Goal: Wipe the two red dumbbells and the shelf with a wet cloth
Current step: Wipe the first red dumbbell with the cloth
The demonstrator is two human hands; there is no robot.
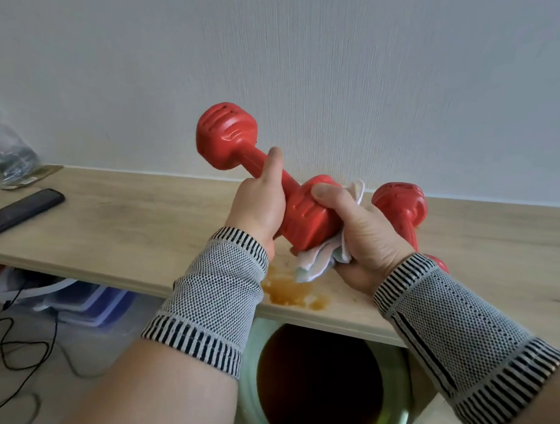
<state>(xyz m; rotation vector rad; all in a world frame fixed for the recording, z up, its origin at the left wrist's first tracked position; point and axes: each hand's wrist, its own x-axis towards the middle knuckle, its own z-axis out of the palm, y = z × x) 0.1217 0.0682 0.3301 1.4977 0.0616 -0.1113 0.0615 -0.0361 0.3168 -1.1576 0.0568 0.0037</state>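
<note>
Left hand (262, 199) grips raised dumbbell (262, 172) handle; right hand (355, 232) presses white cloth (318, 260) around its lower head.

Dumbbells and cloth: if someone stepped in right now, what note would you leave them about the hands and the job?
Left hand grips the handle of the raised dumbbell.
Right hand holds the white cloth against its near end.
Second dumbbell lies on the shelf, behind the right hand.
An orange-brown stain sits near the shelf's front edge.
Underway: wiping the raised dumbbell.
Seemingly left: the second dumbbell, then the shelf, stain included.
</note>
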